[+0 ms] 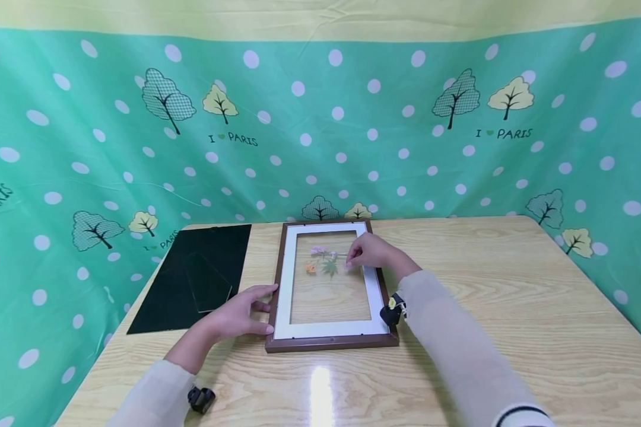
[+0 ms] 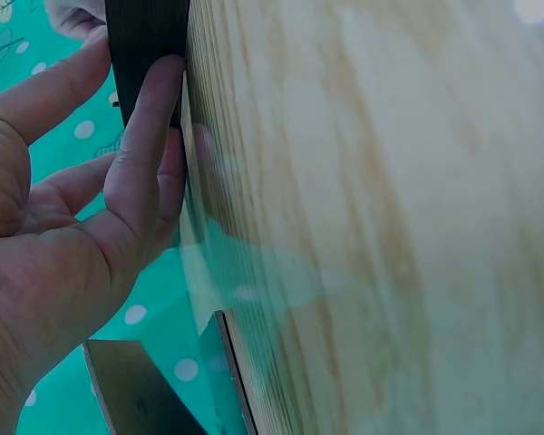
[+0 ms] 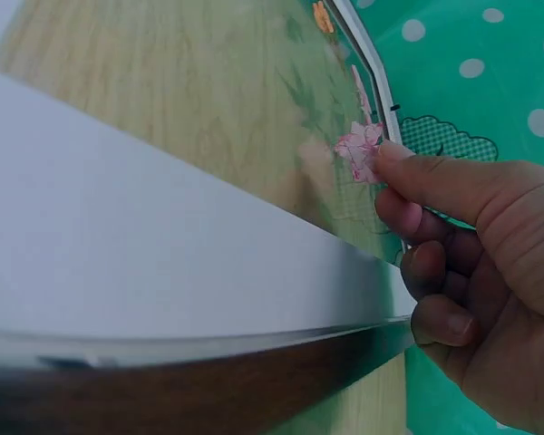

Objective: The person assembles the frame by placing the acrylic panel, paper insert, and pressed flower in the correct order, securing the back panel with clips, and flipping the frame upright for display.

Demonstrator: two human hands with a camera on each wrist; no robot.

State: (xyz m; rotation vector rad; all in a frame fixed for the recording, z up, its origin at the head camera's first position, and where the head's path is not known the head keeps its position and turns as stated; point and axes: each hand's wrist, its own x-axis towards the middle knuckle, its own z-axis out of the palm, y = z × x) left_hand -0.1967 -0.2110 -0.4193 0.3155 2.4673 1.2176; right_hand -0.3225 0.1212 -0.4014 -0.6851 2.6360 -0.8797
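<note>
A brown picture frame point(image 1: 331, 343) with a white mat lies flat on the table. My right hand point(image 1: 371, 252) is over the right part of its opening and pinches a small pink flower point(image 3: 358, 149) between thumb and forefinger. Left of that hand, inside the opening, are a pink-purple flower sprig point(image 1: 317, 251), an orange flower point(image 1: 310, 268) and a green leaf point(image 1: 329, 267). My left hand point(image 1: 240, 314) rests against the frame's left side, its extended fingers and thumb spread along the edge. In the left wrist view its fingertips touch the dark frame side point(image 2: 145, 45).
A black board point(image 1: 192, 279) lies left of the frame, partly behind my left forearm. The wood-grain table point(image 1: 491, 279) extends to the right. A green dotted curtain point(image 1: 320, 118) hangs behind the table and along both sides.
</note>
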